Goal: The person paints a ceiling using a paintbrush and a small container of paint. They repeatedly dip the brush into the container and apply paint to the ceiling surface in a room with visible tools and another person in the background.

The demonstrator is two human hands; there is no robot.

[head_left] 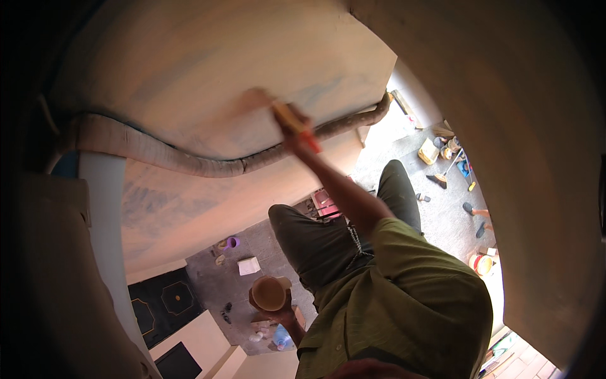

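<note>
My right hand (292, 129), blurred by motion, grips a paintbrush (259, 101) with a yellow and red handle. Its blurred bristles are at the beige, streaky painted wall (221, 57), just above a long curved pipe (202, 165). My left hand (285, 311), lower down beside my left leg, holds a round container (268, 294) of beige-brown paint, its fingers wrapped round the side.
Far below are a grey floor (214, 271) with a purple pot (232, 243), a broom (437, 180), buckets (481, 265) and scattered items. Another person's feet in sandals (480, 227) show at right. A dark panelled door (161, 297) stands lower left. A curved wall (546, 189) fills the right side.
</note>
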